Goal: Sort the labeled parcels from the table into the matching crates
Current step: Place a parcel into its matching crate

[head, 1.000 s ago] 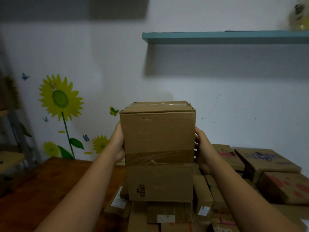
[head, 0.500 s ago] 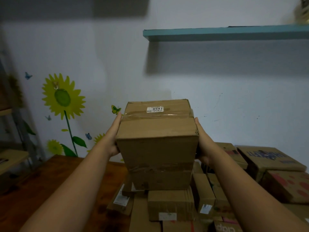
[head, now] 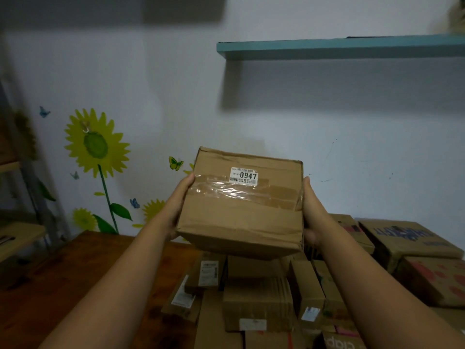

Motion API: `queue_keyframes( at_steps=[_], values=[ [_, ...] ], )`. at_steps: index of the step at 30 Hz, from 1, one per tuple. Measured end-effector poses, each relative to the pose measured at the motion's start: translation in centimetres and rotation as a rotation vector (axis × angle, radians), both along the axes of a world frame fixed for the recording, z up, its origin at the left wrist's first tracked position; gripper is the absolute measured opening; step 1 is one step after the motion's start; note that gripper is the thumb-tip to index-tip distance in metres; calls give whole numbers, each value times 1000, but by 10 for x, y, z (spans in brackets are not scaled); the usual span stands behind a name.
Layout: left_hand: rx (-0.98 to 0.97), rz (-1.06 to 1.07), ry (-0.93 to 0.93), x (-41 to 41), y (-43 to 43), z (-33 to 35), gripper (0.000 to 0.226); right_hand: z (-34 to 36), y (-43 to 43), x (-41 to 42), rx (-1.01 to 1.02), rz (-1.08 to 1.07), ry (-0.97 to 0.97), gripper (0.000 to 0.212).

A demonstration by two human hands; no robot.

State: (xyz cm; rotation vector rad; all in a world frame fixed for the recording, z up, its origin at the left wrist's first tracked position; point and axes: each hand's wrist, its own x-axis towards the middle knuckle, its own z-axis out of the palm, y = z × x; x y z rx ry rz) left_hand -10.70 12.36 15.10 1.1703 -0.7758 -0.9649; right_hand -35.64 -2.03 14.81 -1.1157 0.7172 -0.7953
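Brown cardboard, creased and dented at the corners: the parcel (head: 239,210) is in the air in front of me, tilted so its taped face looks up at me. It is clear of the pile of boxes (head: 256,298) under it on the wooden table (head: 63,285). My left hand (head: 180,205) clasps its left side and my right hand (head: 313,212) its right side. Each thumb lies along the near edge, and the other fingers are hidden round the back of the box. A white label (head: 243,176) reading 0947 sits near the top edge, just above a wrinkled band of clear tape (head: 226,191). Behind it is a pale wall with a sunflower sticker (head: 97,144) at left and a teal shelf (head: 339,46) high at right.
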Motion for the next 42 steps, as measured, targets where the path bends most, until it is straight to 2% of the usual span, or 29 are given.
queue_keyframes(
  at_steps=[6,12,15,19,25,32,34,38,42],
  values=[
    [30,7,13,-3,3,-11,46,-4,7,0,39,-12,-39,86],
    [30,104,154,4,1,-11,86,-14,12,2,-3,86,-66,85],
    [65,103,220,0,1,-3,92,-19,14,3,-3,109,-61,86],
    [93,76,241,-3,3,5,87,-26,15,3,-3,96,-49,87],
    [111,126,228,-4,6,1,61,-28,20,-1,-4,93,-31,81],
    [96,54,161,-5,10,-9,62,-13,24,-3,98,43,-42,86],
    [102,61,155,-4,13,-9,58,-11,25,-4,132,24,-38,79],
    [103,69,144,-5,16,-11,48,-10,31,-6,110,-1,-11,51],
    [98,62,143,-3,16,-13,51,-16,33,-10,131,-6,-25,45]
  ],
)
